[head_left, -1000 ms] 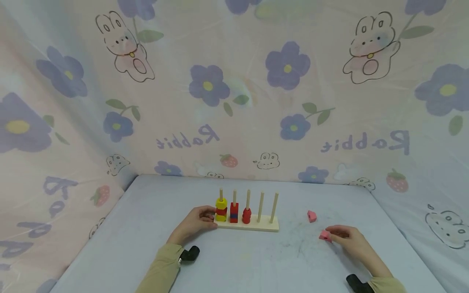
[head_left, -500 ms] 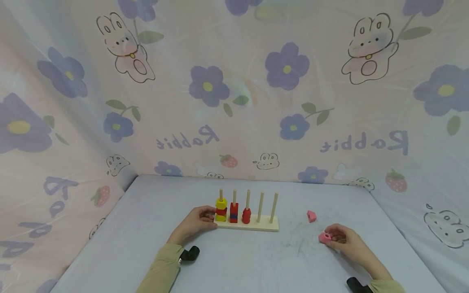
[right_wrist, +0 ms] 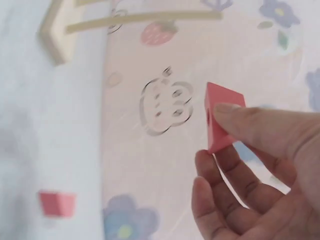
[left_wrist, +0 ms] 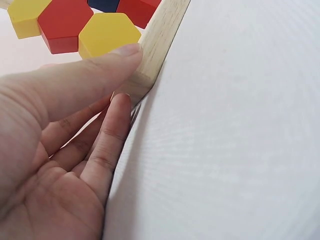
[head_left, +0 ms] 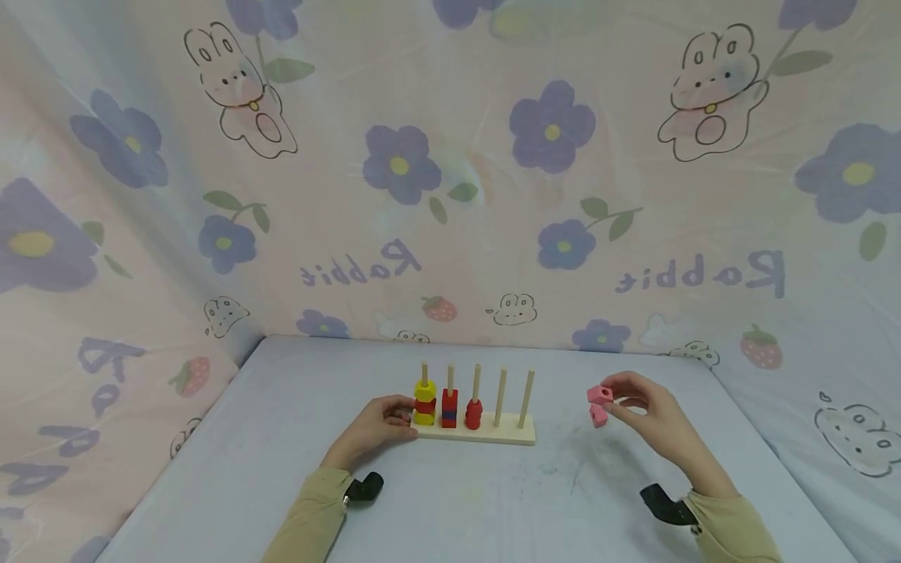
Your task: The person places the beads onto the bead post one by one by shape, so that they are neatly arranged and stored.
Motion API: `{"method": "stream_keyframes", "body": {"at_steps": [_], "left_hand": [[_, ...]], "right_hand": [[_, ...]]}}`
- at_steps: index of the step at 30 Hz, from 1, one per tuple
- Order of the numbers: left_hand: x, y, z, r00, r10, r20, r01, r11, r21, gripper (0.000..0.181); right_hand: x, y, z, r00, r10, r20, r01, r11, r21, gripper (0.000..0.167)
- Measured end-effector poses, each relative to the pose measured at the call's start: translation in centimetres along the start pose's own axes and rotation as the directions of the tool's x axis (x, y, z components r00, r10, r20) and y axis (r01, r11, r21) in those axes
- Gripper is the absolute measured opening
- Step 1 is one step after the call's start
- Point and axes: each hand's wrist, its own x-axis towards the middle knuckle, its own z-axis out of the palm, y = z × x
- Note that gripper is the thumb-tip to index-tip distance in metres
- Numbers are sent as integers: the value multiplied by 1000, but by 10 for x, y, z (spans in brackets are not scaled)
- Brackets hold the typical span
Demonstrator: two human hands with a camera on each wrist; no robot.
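Observation:
A pale wooden peg stand [head_left: 479,439] holds blocks on three of its upright pegs. The first peg carries yellow and red hexagonal blocks [head_left: 425,404], the second red and blue square ones [head_left: 450,409], the third red rounded ones [head_left: 474,414]. My left hand [head_left: 376,426] grips the stand's left end; in the left wrist view its thumb [left_wrist: 110,62] lies by the lowest yellow block. Raised off the table, my right hand [head_left: 651,407] pinches a pink block with a hole [right_wrist: 220,112] between thumb and fingers. Below it another pink block [head_left: 598,417] lies on the table.
The white table [head_left: 450,508] runs back to a printed curtain [head_left: 479,234] that also hangs at both sides. Two pegs [head_left: 525,399] at the stand's right end are bare. A black wrist device [head_left: 665,504] sits on each forearm.
My right hand has lifted the pink block from the table and carried it away from me and slightly left, over the other pink block. The left hand and stand stay put.

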Motion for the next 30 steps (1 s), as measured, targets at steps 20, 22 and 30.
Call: {"method": "stream_keyframes", "body": {"at_steps": [20,22,30], "left_hand": [[-1,4,-1,1000,-5,-11,4,1000,-17,49],[-1,3,-1,1000,-8,-9,7,1000,-9,49],[-3,4,0,1000,-7,-2,7,1000,14,50]], "right_hand": [[73,-94,46,995,-95,39,85,975,206,30],[77,-92,54,993,-92,69,75,973,217,30],[89,-50,87,988,-64,142,30,972,232,25]]}}
